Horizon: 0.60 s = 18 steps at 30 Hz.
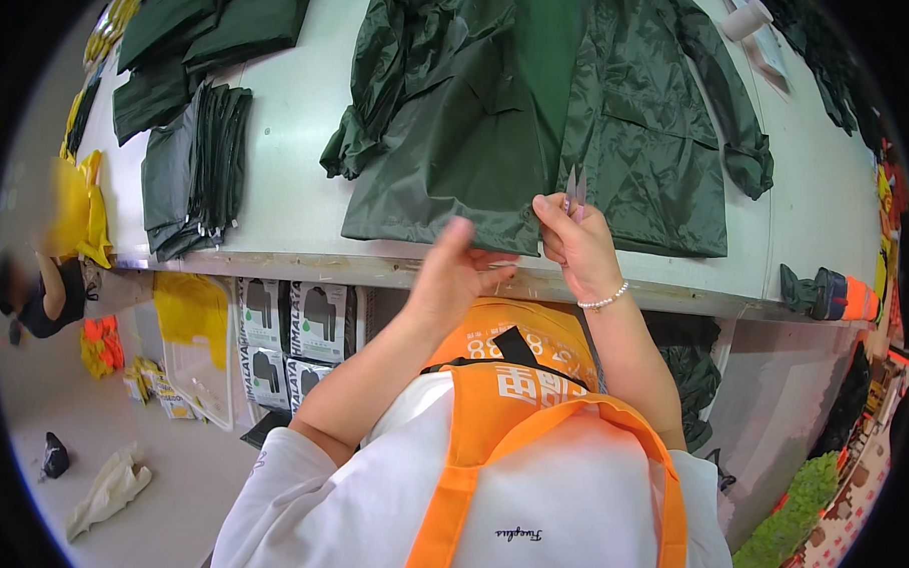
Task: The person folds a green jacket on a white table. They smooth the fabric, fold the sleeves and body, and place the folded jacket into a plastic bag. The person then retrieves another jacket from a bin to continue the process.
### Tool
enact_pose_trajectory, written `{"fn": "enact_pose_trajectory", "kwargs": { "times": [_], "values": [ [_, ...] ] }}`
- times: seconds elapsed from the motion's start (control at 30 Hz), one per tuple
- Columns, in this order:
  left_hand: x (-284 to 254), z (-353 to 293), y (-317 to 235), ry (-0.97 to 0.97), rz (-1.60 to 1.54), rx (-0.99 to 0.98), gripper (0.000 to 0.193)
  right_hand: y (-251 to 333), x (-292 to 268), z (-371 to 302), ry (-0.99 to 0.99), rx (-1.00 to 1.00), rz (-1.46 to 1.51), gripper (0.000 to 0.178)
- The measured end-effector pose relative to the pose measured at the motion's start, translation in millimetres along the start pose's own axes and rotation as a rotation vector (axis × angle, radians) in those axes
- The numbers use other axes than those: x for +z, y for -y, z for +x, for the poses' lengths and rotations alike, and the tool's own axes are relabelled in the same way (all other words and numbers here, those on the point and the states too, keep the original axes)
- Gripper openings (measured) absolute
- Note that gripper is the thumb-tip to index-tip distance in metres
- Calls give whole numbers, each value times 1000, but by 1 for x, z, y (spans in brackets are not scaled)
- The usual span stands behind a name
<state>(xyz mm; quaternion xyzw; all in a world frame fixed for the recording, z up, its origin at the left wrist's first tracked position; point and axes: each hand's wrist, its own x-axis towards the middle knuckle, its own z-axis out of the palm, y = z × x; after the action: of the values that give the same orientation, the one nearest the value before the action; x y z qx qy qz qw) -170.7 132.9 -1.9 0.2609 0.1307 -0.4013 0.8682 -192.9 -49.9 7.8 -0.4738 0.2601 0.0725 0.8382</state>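
Observation:
A dark green raincoat (450,154) lies spread over the white table, its front parted and its bottom hem toward me. My right hand (578,245), with a beaded bracelet at the wrist, is closed round a small pair of thread snips (575,188), blades pointing away from me. Its thumb and forefinger come together beside the coat's front edge; whether they also pinch the cloth I cannot tell. Slightly blurred, my left hand (452,274) is at the hem left of it, thumb raised and fingers stretched apart, with nothing seen in it.
Folded dark green garments (195,163) are stacked on the table's left. A white roll (746,19) is at the far right. Packaged garments (319,319) stand below the table edge. An orange and dark bundle (840,296) sits at the right corner. Another person (49,293) is at the left.

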Motion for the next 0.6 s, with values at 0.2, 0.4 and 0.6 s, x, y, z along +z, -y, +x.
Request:
{"fn": "enact_pose_trajectory", "kwargs": {
  "times": [0.2,0.4,0.6],
  "values": [
    [46,6,18,-237,412,41,19,10,-10,-16,-97,-258,-238,18],
    [58,13,12,-183,528,185,18,26,-29,-51,-35,-617,-875,19],
    [71,15,10,-191,660,143,18,39,-24,-48,-42,-811,-1081,23]
  ]
}}
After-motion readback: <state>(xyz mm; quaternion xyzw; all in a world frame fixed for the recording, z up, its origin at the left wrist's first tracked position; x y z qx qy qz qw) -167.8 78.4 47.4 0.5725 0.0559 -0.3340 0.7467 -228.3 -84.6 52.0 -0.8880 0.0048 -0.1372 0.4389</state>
